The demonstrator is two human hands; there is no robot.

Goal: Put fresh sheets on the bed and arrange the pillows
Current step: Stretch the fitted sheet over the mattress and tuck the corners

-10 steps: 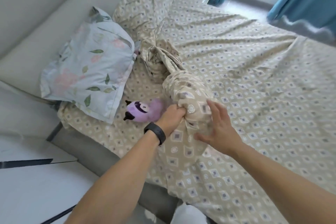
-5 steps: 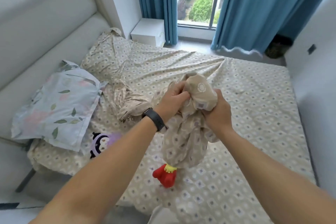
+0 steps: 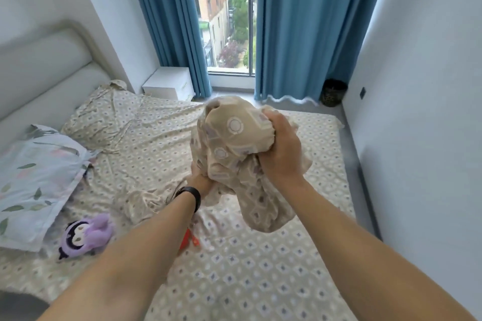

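Bare forearms, black band (image 3: 188, 195) on L wrist.

Both hands clench — right hand (image 3: 280, 154) above left hand (image 3: 200, 181).

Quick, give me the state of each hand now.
Left hand: gripping the bunched beige patterned cloth from below.
Right hand: gripping the same cloth.

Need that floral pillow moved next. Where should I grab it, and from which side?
Probably by the near right corner of the floral pillow, coming in from the open bed side. It lies flat against the headboard, so the far edge is blocked, and its loose flange there gives fabric to pinch. Both hands, left hand and right hand, grip the bunched sheet now.
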